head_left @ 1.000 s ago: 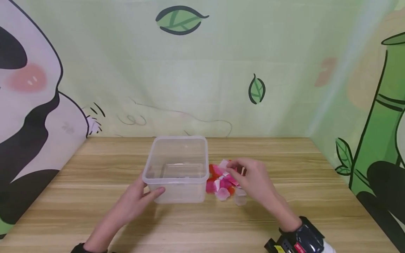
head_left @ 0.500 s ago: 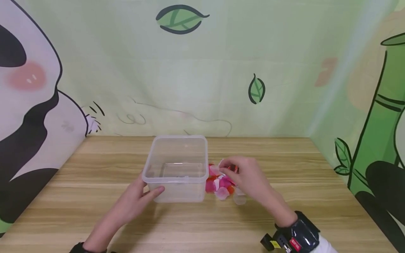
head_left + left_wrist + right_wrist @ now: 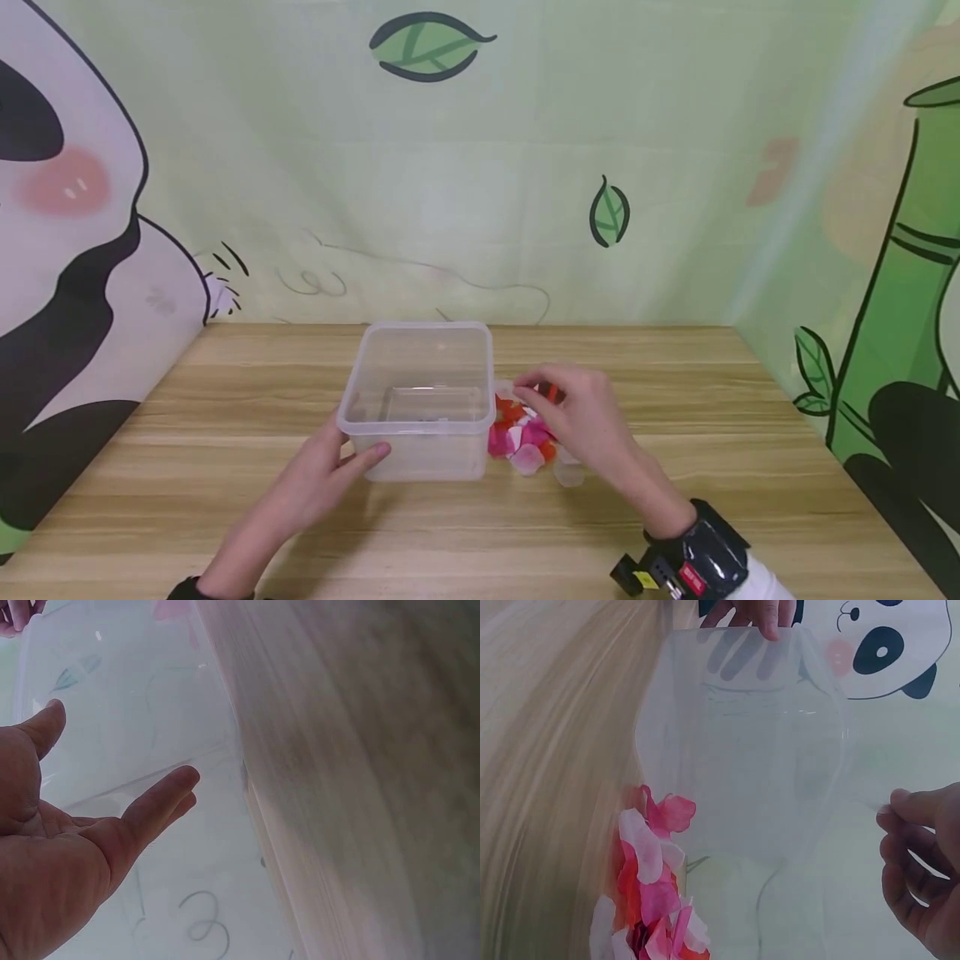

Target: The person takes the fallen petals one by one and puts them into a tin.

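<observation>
A clear plastic box, lidless, stands on the table. My left hand holds its near left corner, thumb on the front wall and fingers along the left side; those fingers show through the plastic in the right wrist view. Pink, red and white fake flower petals lie heaped beside the box's right wall. Above the heap, close to the box's rim, my right hand pinches a pale petal between thumb and forefinger. Edge-on, that petal is only a faint sliver in the right wrist view.
The wooden table meets a green printed backdrop right behind the box. A whitish translucent petal lies at the heap's near edge. A black strapped device sits on the right wrist.
My right hand has moved left toward the box, carrying the pale petal from over the heap to near the rim. More red petals show beneath it. My left hand and the box stay put.
</observation>
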Motion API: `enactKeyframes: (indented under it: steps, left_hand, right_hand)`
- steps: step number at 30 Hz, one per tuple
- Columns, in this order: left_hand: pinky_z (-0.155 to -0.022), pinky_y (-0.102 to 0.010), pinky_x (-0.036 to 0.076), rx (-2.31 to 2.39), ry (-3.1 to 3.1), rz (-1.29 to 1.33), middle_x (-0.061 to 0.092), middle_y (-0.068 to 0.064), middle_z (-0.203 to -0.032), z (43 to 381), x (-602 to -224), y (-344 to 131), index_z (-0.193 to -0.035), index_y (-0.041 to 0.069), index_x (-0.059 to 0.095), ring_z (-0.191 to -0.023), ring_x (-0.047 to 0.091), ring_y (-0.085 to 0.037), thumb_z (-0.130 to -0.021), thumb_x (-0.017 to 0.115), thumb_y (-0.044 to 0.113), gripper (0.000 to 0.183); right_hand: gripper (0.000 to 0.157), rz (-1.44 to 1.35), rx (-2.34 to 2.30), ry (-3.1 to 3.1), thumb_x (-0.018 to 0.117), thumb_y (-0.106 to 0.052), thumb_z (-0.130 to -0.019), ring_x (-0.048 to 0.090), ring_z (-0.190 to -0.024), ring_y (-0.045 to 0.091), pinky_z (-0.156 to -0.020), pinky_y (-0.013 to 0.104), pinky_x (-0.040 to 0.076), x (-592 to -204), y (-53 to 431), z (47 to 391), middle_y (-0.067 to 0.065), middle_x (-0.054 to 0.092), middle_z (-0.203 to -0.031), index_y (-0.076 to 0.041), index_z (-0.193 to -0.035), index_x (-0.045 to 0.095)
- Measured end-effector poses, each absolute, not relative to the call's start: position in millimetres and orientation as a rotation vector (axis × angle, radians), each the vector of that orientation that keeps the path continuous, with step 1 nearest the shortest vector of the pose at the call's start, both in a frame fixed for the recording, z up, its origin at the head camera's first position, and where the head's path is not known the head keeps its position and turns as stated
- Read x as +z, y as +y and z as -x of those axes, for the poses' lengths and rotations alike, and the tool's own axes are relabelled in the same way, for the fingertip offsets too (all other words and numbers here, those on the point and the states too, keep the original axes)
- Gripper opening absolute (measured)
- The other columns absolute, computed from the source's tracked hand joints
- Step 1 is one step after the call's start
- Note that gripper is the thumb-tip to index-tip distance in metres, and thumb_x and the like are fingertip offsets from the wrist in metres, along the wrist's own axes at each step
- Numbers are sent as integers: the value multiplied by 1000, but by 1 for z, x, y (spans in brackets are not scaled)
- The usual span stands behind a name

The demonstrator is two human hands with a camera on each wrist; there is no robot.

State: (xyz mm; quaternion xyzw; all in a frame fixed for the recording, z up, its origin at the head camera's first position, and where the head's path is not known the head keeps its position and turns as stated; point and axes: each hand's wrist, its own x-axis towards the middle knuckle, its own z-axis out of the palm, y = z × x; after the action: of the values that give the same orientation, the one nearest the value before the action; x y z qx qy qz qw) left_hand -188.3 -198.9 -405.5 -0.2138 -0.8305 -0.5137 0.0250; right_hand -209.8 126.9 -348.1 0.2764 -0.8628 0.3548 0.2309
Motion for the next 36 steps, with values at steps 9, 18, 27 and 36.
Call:
enactKeyframes:
  steps: [9,18,27,36]
  left_hand:
    - [-94,-28,48,-1605,-2565,647,45,-1,-137,187,-406,-199,-149,19,32,-126,45,-23,-98,65,20,61]
    - [-95,-29,47,-1598,-2562,653,44,0,-138,187,-407,-200,-149,22,32,-126,45,-21,-98,65,20,61]
    - [-95,-31,47,-1586,-2557,671,45,0,-138,187,-407,-200,-149,24,32,-127,45,-22,-98,64,20,60]
    - [-95,-30,47,-1589,-2568,658,46,-1,-139,187,-407,-199,-149,20,33,-128,45,-22,-99,63,18,58]
  right_hand:
    - [20,-832,1000,-2241,82,-7,-81,58,-71,3,-60,14,51,-348,119,210,-9,67,-88,-9,-100,75]
    - [24,-941,1050,-2184,84,-2,-76,64,-82,8,-69,22,56,-354,108,211,-8,69,-93,-8,-98,77]
    - [27,-949,968,-2234,84,-10,-79,64,-92,7,-77,13,51,-356,107,209,-10,70,-100,-12,-105,77]
    - [35,-866,1000,-2294,82,-12,-81,65,-98,11,-81,17,52,-357,119,209,-6,69,-108,-12,-115,73]
